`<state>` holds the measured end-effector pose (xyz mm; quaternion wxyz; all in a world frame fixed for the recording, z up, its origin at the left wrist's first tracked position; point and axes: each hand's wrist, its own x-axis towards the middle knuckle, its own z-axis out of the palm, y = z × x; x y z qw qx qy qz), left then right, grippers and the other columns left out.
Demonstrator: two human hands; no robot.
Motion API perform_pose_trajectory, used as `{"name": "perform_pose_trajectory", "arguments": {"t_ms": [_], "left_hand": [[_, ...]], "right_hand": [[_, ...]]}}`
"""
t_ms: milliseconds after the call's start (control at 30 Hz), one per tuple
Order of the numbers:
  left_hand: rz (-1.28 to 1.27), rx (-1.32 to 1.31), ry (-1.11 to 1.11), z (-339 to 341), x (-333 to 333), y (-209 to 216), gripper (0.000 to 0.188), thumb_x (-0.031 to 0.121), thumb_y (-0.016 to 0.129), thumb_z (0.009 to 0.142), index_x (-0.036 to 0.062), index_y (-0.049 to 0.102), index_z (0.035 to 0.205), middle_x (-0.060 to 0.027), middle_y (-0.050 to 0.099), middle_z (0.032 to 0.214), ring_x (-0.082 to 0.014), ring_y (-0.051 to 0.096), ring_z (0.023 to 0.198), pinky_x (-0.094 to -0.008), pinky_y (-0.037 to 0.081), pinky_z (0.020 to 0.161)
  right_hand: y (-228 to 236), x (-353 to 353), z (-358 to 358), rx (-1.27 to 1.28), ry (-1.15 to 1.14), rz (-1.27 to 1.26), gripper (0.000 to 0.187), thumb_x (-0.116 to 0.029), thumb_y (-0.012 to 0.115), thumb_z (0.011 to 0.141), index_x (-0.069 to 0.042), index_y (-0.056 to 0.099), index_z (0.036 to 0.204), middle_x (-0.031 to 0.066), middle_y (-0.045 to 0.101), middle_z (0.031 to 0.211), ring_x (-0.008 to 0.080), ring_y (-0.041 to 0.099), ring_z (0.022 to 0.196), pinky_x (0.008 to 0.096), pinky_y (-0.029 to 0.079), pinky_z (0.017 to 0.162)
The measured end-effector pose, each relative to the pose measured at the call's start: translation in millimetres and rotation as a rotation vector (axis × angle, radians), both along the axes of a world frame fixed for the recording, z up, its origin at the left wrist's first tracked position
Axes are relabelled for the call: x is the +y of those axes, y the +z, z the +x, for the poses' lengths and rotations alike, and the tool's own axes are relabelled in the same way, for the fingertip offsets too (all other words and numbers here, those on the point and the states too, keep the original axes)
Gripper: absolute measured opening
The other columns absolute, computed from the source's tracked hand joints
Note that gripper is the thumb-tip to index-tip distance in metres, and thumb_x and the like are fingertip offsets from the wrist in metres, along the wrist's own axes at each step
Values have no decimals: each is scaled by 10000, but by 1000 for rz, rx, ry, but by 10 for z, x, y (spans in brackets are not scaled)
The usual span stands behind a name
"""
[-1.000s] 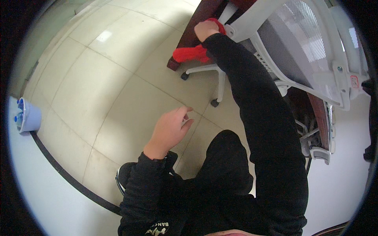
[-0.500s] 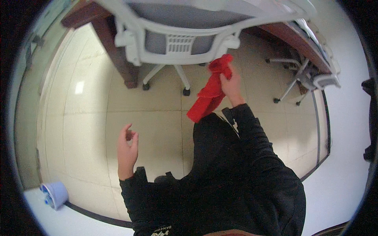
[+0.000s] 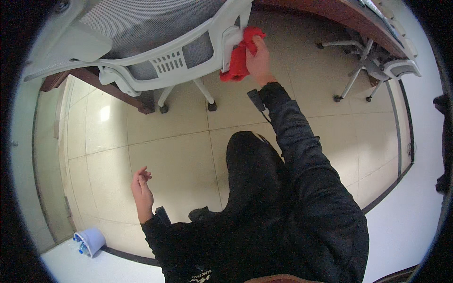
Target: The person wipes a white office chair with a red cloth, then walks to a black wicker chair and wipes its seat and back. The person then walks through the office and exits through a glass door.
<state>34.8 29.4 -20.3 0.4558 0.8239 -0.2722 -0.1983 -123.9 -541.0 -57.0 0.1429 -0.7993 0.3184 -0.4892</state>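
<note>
My right hand (image 3: 259,60) is closed on a bunched red cloth (image 3: 237,65). The cloth lies against the right end of the grey-white frame of a mesh-backed office chair (image 3: 191,68), and part of it hangs below my fingers. Lower on the left, my left hand (image 3: 142,189) hovers above the tiled floor, its fingers loosely bent and apart, with nothing in it. The fingertips of my right hand are partly hidden by the cloth.
A dark wooden desk (image 3: 314,13) runs along the top right, with another wheeled chair (image 3: 373,66) beneath it. A pale bin (image 3: 94,239) holding plastic bottles stands at the lower left by the white wall (image 3: 401,212). Beige tiles (image 3: 174,160) cover the floor.
My right hand has carried the red cloth up to the chair frame. The chair appears shifted left and tilted in the picture as the view moved. My left hand sits slightly lower.
</note>
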Motion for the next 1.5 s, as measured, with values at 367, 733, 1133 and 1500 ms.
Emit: {"name": "perform_pose_trajectory", "arguments": {"t_ms": [367,733,1133,1500], "left_hand": [[22,64,53,-188,-73,53,277,155,553,1091,-27,663,1270,-101,703,1045,-179,666,999,-325,539,914],[95,-47,68,-323,-59,59,244,131,672,1027,-6,708,1226,-98,735,1009,-175,687,949,-325,547,883],[-33,-34,82,-103,191,439,228,115,694,998,7,713,1198,-103,737,960,-182,680,871,-323,547,803],[88,52,273,-494,991,3451,248,139,679,1000,-17,709,1190,-107,748,968,-165,669,841,-312,546,803]], "right_hand": [[133,-244,-110,-404,229,951,534,-386,624,1060,0,576,1426,194,687,1326,314,657,1196,439,519,1030],[-746,316,293,-452,129,847,519,-381,632,1063,23,590,1385,196,713,1284,346,682,1156,467,530,1001],[-419,566,-711,-399,726,1692,553,-532,553,1075,-65,595,1367,146,690,1295,333,669,1183,534,525,1060],[3020,966,-2407,-175,377,1932,559,-500,535,1084,-45,566,1406,180,686,1331,358,673,1214,555,525,1086]]}}
